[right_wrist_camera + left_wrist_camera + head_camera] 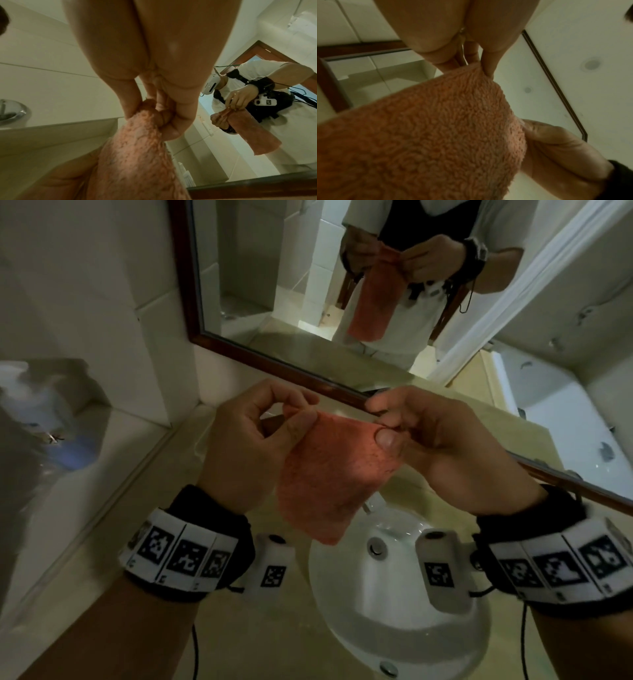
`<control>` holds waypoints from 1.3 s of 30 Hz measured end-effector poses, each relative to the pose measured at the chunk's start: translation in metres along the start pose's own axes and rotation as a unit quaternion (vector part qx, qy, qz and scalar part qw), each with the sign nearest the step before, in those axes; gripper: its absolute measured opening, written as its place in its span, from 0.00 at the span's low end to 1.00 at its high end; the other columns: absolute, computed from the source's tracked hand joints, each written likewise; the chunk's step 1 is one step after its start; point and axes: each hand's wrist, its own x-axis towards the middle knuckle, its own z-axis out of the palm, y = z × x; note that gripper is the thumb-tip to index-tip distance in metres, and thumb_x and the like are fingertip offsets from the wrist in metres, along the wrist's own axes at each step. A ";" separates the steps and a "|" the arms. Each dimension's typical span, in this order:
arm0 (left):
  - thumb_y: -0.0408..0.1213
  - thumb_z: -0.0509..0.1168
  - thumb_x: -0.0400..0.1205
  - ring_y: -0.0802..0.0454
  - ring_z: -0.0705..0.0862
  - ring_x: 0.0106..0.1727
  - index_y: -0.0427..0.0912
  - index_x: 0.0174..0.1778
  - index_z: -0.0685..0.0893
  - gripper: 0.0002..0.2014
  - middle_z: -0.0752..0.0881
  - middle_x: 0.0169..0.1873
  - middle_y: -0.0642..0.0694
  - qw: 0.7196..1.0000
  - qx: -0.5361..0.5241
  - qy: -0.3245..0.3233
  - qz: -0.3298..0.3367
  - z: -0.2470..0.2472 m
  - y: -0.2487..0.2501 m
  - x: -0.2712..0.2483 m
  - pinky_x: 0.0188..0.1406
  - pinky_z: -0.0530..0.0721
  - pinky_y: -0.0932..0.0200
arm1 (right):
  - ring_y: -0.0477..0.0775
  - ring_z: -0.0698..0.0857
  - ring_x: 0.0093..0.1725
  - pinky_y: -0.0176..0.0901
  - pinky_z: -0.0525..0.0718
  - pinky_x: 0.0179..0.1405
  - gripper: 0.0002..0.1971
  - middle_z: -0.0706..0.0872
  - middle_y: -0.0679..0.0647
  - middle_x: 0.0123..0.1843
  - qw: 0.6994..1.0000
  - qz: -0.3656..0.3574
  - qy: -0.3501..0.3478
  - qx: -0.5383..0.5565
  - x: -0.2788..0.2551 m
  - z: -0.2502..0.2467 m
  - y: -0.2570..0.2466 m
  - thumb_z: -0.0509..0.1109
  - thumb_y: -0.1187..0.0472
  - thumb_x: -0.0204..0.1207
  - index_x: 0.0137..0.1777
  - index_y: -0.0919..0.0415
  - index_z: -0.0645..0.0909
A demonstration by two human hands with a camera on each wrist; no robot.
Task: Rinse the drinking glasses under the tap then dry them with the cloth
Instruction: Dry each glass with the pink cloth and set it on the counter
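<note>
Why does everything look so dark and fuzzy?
Head view: dim light, the left edge smeared, straight walls bent by the wide lens. Left wrist view: the cloth looks fuzzy up close. Right wrist view: the right hand looms huge and soft.

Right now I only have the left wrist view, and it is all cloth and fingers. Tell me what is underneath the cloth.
Observer: In the head view the cloth hangs over a white sink, above the drain.
Operator: Report whether its lower end touches anything.
Observer: It appears to hang free above the basin. The mirror also shows it dangling loose.
Operator: Describe the right hand's grip up close.
Observer: In the right wrist view, the right hand pinches a bunched top corner between thumb and fingers. The left hand pinches the other corner.
</note>
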 end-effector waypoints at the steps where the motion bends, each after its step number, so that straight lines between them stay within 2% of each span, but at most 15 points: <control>1: 0.37 0.72 0.80 0.58 0.89 0.47 0.47 0.42 0.83 0.04 0.89 0.51 0.49 1.000 -0.009 0.000 0.003 0.002 0.002 -0.001 0.41 0.87 0.63 | 0.56 0.90 0.48 0.64 0.88 0.55 0.16 0.90 0.50 0.44 1.000 -0.004 -0.013 -0.007 -0.002 -0.002 -0.002 0.75 0.62 0.76 0.63 0.58 0.82; 4: 0.41 0.75 0.76 0.60 0.90 0.48 0.45 0.46 0.84 0.08 0.89 0.54 0.49 0.999 -0.039 0.005 0.015 0.006 0.007 -0.002 0.41 0.86 0.65 | 0.61 0.90 0.51 0.68 0.88 0.55 0.21 0.90 0.60 0.48 0.999 -0.032 -0.022 -0.028 -0.004 -0.005 -0.008 0.80 0.61 0.70 0.62 0.60 0.83; 6: 0.53 0.78 0.70 0.58 0.89 0.53 0.47 0.56 0.83 0.22 0.88 0.59 0.50 0.997 -0.076 -0.017 -0.002 0.006 0.003 -0.001 0.43 0.86 0.64 | 0.60 0.91 0.50 0.64 0.89 0.54 0.19 0.91 0.59 0.47 0.998 -0.060 -0.001 -0.006 -0.003 -0.007 -0.010 0.78 0.65 0.70 0.61 0.64 0.84; 9: 0.64 0.82 0.60 0.48 0.89 0.58 0.45 0.67 0.81 0.43 0.88 0.59 0.44 0.984 -0.079 -0.113 -0.113 0.007 -0.012 0.002 0.49 0.87 0.54 | 0.54 0.90 0.45 0.49 0.88 0.48 0.16 0.91 0.53 0.41 0.990 -0.044 0.037 0.127 0.002 -0.009 -0.014 0.74 0.69 0.71 0.59 0.63 0.85; 12: 0.57 0.82 0.64 0.48 0.91 0.56 0.45 0.56 0.90 0.28 0.92 0.53 0.44 0.958 -0.023 -0.233 -0.169 0.015 -0.023 -0.003 0.54 0.88 0.51 | 0.53 0.87 0.42 0.42 0.88 0.43 0.14 0.87 0.59 0.42 0.958 0.008 0.095 0.272 0.008 -0.010 -0.014 0.74 0.70 0.71 0.58 0.67 0.84; 15: 0.40 0.81 0.68 0.55 0.92 0.48 0.43 0.48 0.91 0.15 0.94 0.44 0.49 0.965 -0.073 -0.177 -0.178 0.023 -0.020 -0.004 0.45 0.88 0.63 | 0.51 0.88 0.44 0.42 0.90 0.44 0.15 0.88 0.58 0.47 0.924 0.085 0.153 0.339 0.007 -0.013 -0.004 0.72 0.63 0.72 0.58 0.66 0.83; 17: 0.39 0.79 0.71 0.52 0.92 0.50 0.43 0.49 0.90 0.12 0.94 0.46 0.48 0.967 -0.103 -0.148 -0.182 0.028 -0.018 -0.001 0.48 0.88 0.60 | 0.50 0.88 0.42 0.49 0.89 0.48 0.18 0.89 0.53 0.44 0.926 0.168 0.118 0.317 0.002 -0.008 0.012 0.73 0.53 0.74 0.59 0.63 0.80; 20: 0.42 0.77 0.72 0.46 0.91 0.55 0.53 0.46 0.91 0.08 0.93 0.49 0.45 0.969 -0.107 -0.118 -0.190 0.030 -0.019 0.005 0.55 0.88 0.49 | 0.57 0.92 0.43 0.57 0.87 0.56 0.45 0.91 0.57 0.45 0.917 0.269 0.051 0.289 -0.009 0.010 0.032 0.83 0.41 0.62 0.74 0.63 0.70; 22: 0.44 0.79 0.69 0.44 0.90 0.57 0.56 0.48 0.90 0.12 0.92 0.53 0.44 0.973 -0.098 -0.108 -0.181 0.030 -0.021 0.006 0.58 0.87 0.44 | 0.64 0.92 0.51 0.60 0.88 0.59 0.52 0.91 0.63 0.53 0.914 0.280 0.041 0.292 -0.013 0.020 0.039 0.84 0.46 0.58 0.81 0.57 0.63; 24: 0.42 0.79 0.70 0.45 0.90 0.58 0.54 0.55 0.86 0.18 0.91 0.54 0.44 0.974 -0.093 -0.121 -0.170 0.028 -0.020 0.007 0.58 0.88 0.46 | 0.63 0.91 0.51 0.64 0.86 0.62 0.47 0.91 0.64 0.54 0.912 0.255 0.054 0.316 -0.013 0.027 0.039 0.81 0.56 0.62 0.82 0.51 0.64; 27: 0.36 0.79 0.70 0.49 0.89 0.54 0.46 0.65 0.77 0.28 0.88 0.55 0.43 0.976 -0.065 -0.132 -0.162 0.022 -0.016 0.008 0.50 0.89 0.56 | 0.64 0.91 0.52 0.59 0.90 0.56 0.36 0.91 0.66 0.54 0.932 0.168 0.079 0.310 -0.007 0.034 0.036 0.76 0.74 0.69 0.77 0.56 0.72; 30: 0.26 0.79 0.72 0.49 0.91 0.53 0.50 0.74 0.65 0.40 0.87 0.56 0.39 0.982 -0.014 -0.124 -0.142 0.010 -0.011 0.010 0.46 0.90 0.58 | 0.64 0.90 0.55 0.61 0.89 0.57 0.29 0.90 0.66 0.55 0.961 0.098 0.105 0.237 -0.005 0.035 0.040 0.76 0.79 0.69 0.70 0.64 0.78; 33: 0.19 0.76 0.72 0.49 0.92 0.49 0.57 0.78 0.65 0.45 0.88 0.49 0.41 0.980 0.016 -0.148 -0.129 -0.001 -0.011 0.011 0.47 0.91 0.54 | 0.49 0.90 0.53 0.50 0.90 0.56 0.26 0.90 0.54 0.51 0.985 0.057 0.118 0.116 -0.001 0.031 0.044 0.80 0.79 0.65 0.63 0.65 0.84; 37: 0.23 0.77 0.73 0.53 0.92 0.48 0.46 0.66 0.83 0.26 0.91 0.47 0.50 0.977 0.125 -0.120 -0.123 -0.005 -0.026 0.017 0.43 0.91 0.55 | 0.51 0.92 0.50 0.59 0.90 0.52 0.13 0.93 0.49 0.47 0.990 0.062 0.129 0.001 0.014 0.037 0.054 0.78 0.63 0.67 0.51 0.53 0.90; 39: 0.30 0.76 0.77 0.54 0.91 0.47 0.48 0.58 0.86 0.16 0.91 0.45 0.53 0.972 0.182 -0.112 -0.094 -0.006 -0.035 0.022 0.45 0.90 0.53 | 0.50 0.91 0.43 0.62 0.90 0.47 0.05 0.92 0.47 0.40 0.988 0.056 0.137 -0.036 0.023 0.041 0.060 0.75 0.58 0.67 0.42 0.52 0.89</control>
